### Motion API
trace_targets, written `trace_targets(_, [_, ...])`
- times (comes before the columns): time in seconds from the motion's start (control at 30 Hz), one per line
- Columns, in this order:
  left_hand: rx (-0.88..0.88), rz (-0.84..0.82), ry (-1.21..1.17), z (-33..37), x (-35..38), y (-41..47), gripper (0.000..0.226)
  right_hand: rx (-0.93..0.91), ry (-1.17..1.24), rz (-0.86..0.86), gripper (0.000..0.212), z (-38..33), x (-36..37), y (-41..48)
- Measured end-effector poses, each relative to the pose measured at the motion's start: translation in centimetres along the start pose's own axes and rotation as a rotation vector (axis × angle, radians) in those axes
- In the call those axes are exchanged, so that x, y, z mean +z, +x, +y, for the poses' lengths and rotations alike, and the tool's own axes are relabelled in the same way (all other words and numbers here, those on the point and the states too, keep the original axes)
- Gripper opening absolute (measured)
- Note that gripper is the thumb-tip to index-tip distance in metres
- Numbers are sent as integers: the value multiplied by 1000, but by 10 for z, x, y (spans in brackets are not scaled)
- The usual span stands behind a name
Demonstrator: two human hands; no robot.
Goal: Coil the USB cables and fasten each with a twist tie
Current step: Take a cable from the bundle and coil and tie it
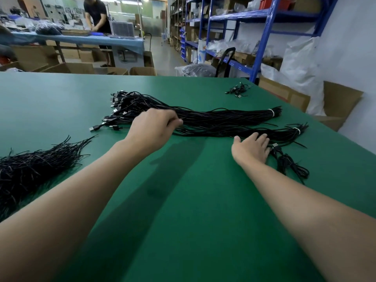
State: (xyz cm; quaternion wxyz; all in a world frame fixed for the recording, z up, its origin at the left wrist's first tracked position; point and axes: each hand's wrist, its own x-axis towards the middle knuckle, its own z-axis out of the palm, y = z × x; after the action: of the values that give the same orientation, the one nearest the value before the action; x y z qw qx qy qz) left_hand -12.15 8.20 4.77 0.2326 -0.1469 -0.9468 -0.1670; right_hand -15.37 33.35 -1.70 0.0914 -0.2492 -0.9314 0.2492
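**Left hand picks from the bundle**

The left hand curls its fingertips into the cables, pinching strands near mid-length. The right hand lies flat, fingers straight, on a smaller bundle. The cables run left to right across the counter (plugs left, banded ends right), straight ahead of the nearer left hand. Ties lie far left.

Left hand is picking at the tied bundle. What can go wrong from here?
The left hand pinches strands of the big cable bundle, which is bound by a white tie at its right end: a pull may drag out several tangled cables instead of one.
The twist ties lie far left, so a fresh coil may spring open during the reach.
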Motion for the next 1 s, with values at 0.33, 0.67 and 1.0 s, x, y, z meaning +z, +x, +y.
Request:
trace_targets(0.33, [-212,-267,-297,-15,2,-40,34,-123,-38,-169,66,1,-3,55])
trace_targets(0.67, [-373,-304,-845,-11,-9,-46,32,-297,2,-130,57,-22,29,33])
trace_targets(1.0, [-483,-48,-1508,-33,-76,-39,28,-307,-118,-157,64,-20,31,33])
